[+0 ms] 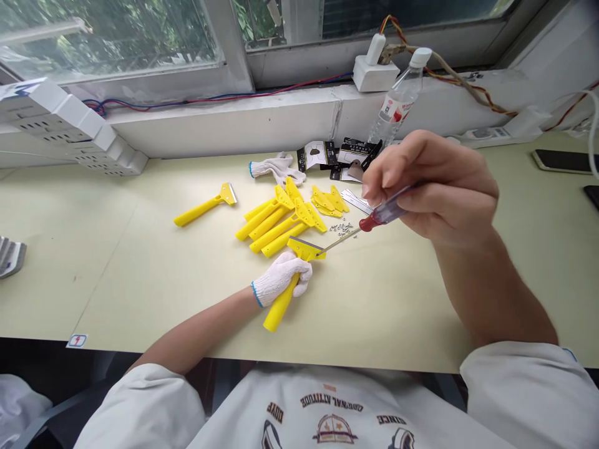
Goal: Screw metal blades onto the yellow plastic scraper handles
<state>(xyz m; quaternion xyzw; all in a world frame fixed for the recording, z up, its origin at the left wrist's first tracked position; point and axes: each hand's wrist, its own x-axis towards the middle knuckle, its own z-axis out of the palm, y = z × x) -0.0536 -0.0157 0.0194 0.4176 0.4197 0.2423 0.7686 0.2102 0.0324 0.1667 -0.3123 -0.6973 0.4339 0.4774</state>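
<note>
My left hand [281, 279], in a white knit glove with a blue cuff, is closed round the handle of a yellow scraper [281, 307]. A blade shows along the scraper's head, which points away from me. Bare, my right hand [435, 187] grips a screwdriver [381, 212] with a clear purplish handle and red collar. Its tip meets the right side of the scraper's head. Beyond lie several yellow scraper handles [276, 227], loose yellow head plates [329, 199], small screws [341, 229] and thin metal blades [356, 201]. One scraper with a blade [201, 209] lies apart on the left.
A second white glove [279, 167] and black-and-white packets [317, 154] lie at the back of the table. Behind them stands a plastic bottle [397, 100]. White stacked units [70, 125] lean at the back left, and a phone [564, 161] lies at the right.
</note>
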